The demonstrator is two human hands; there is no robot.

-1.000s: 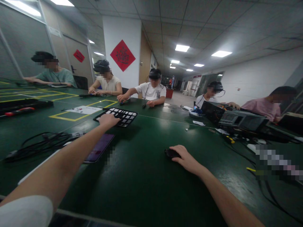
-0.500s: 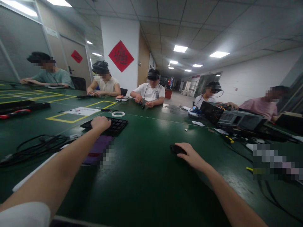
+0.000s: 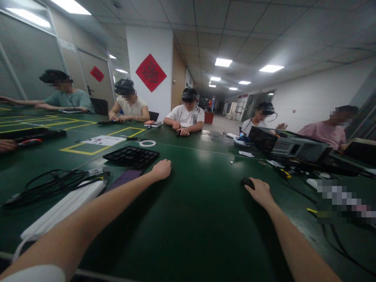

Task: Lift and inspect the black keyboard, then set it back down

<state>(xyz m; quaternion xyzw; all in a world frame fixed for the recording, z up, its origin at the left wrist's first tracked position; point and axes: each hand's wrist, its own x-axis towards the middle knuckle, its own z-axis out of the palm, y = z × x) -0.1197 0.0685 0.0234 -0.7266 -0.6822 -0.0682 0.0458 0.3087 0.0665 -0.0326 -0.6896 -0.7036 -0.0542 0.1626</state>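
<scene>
My left hand is closed, just above or on the green table; its fingers curl out of sight, so whatever they may hold is hidden. To its left lies a black tray with a grid of compartments, apart from the hand. A flat purple item sits in front of that tray, partly behind my forearm. Over on the right, my right hand is wrapped around a black computer mouse, whose front end shows past the fingers.
A white power strip and tangled black cables lie at left. Beyond the black tray are a white ring and a paper sheet. An open computer case stands at right. Several people sit around the table.
My left hand has left the black tray and moved right and nearer to me. My right hand has shifted right with the mouse. A co-worker's hand has appeared at far left.
</scene>
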